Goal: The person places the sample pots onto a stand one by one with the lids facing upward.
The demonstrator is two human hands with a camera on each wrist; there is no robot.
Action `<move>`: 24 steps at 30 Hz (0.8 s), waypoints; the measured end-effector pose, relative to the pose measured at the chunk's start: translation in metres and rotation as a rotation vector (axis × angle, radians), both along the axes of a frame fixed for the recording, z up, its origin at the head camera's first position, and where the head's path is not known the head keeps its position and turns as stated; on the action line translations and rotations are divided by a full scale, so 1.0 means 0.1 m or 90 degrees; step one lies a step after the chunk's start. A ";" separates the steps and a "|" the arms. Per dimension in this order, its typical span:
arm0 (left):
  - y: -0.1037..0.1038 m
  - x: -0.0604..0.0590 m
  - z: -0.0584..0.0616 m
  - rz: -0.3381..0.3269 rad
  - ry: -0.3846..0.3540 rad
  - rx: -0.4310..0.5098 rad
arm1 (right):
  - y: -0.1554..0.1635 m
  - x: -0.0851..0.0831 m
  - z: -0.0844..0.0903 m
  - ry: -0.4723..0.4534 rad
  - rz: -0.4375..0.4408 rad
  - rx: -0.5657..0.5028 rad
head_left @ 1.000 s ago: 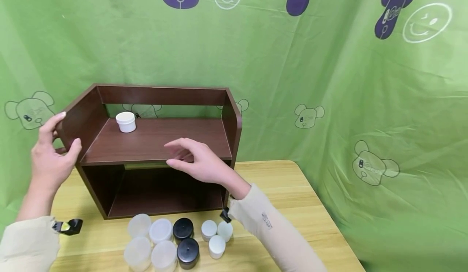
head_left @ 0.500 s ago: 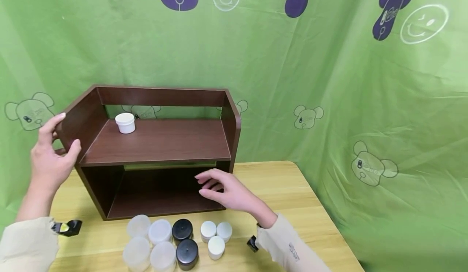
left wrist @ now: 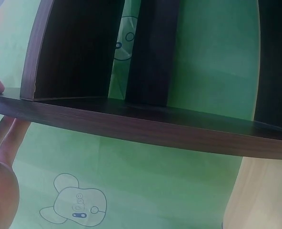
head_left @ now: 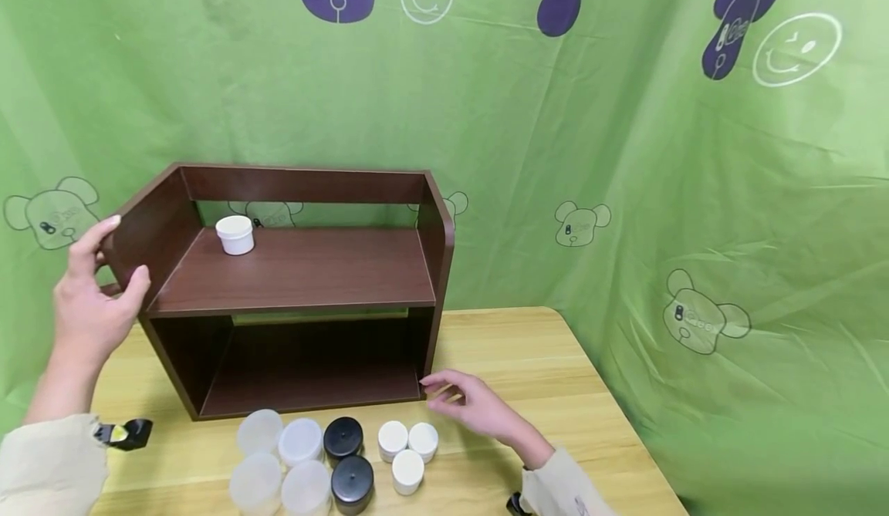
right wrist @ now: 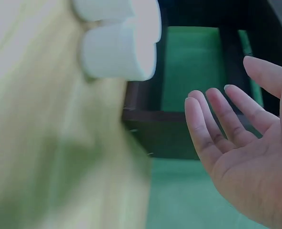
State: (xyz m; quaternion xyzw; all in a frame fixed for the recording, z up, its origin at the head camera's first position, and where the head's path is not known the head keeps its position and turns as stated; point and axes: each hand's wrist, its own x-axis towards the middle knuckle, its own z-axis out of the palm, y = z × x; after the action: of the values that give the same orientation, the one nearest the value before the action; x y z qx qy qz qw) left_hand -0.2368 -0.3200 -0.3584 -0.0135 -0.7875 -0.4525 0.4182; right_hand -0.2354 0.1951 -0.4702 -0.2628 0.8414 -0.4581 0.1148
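Note:
A dark brown two-tier desk shelf (head_left: 299,269) stands on the table. With thumb and fingers on opposite sides, my left hand (head_left: 90,308) grips its left side panel; the left wrist view also shows this hand (left wrist: 3,186) at the panel's edge. My right hand (head_left: 479,408) is by the shelf's lower right corner, fingers relaxed and holding nothing. Several small white jars (head_left: 407,471) are nearest to it, grouped on the table. In the right wrist view its palm and fingers (right wrist: 205,136) are spread. One white lidded jar (head_left: 235,236) sits on the upper tier's left.
Two black jars (head_left: 352,481) stand left of the small white ones. Further left are several translucent tubs (head_left: 257,481), close to the shelf's front edge. The wooden table (head_left: 556,392) extends to the right. A green patterned curtain (head_left: 500,115) hangs behind and to the right.
My right hand has moved from in front of the upper tier down and right, to beside the shelf's lower right corner. The left hand keeps its grip.

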 end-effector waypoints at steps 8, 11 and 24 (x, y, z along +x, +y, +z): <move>0.00 0.01 0.01 -0.005 0.001 0.000 | 0.12 0.03 -0.26 -0.093 0.009 -0.016; 0.01 0.01 0.01 -0.007 0.002 0.000 | 0.14 0.04 -0.32 -0.121 0.024 -0.021; 0.02 0.03 0.02 -0.004 0.011 -0.007 | 0.09 0.04 -0.49 -0.150 0.061 -0.030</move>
State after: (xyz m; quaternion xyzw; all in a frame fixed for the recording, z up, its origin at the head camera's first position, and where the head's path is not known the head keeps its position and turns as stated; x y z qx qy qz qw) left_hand -0.2338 -0.3179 -0.3560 -0.0220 -0.7863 -0.4494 0.4235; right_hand -0.2314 0.2042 -0.5188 -0.2493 0.7975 -0.4996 0.2286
